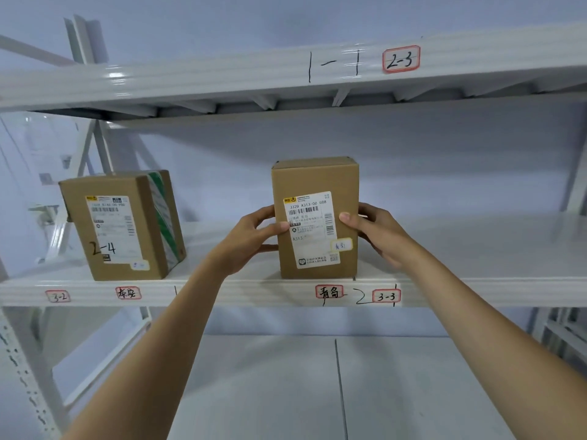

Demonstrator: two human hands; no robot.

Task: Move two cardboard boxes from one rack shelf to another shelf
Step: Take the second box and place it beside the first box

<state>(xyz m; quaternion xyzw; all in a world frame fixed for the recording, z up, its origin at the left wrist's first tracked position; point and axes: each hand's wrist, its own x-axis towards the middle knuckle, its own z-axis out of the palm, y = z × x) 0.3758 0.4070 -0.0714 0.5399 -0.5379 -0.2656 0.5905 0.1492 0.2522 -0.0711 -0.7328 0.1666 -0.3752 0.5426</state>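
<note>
A tall brown cardboard box (316, 179) with a white shipping label stands upright on the middle shelf (222, 292), above the tag "3-3". My left hand (254, 236) grips its left side and my right hand (371, 230) grips its right side, both thumbs on the front face. A second cardboard box (127, 223), marked "2-4" and banded with green-striped tape, stands on the same shelf to the left, above the tag "3-2". Neither hand touches it.
The white upper shelf beam (222, 77) marked "2-3" runs overhead. A lower shelf (317, 392) lies below my arms. A perforated rack upright (22, 376) stands at the left, and more racking shows at the right edge (565, 331).
</note>
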